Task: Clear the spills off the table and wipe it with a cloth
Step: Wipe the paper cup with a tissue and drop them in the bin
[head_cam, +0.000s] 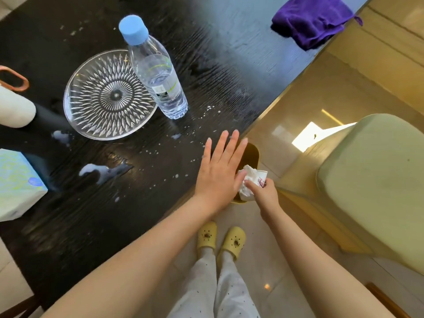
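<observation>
White spills (101,171) and small droplets lie on the dark table (220,72), mostly between the glass plate and the near edge. My left hand (220,171) is flat and open at the table's right edge, fingers spread. Beside it, off the edge, my right hand (263,191) grips a paper cup (261,179) stuffed with crumpled white tissue (246,180), held above a yellow bin (252,152) on the floor. A purple cloth (312,19) lies folded at the far right corner of the table.
A clear water bottle (158,74) with a blue cap stands against a cut-glass plate (107,95). A tissue box (16,184) sits at the left edge, a white object (13,109) behind it. A pale green chair (376,184) stands right of the table.
</observation>
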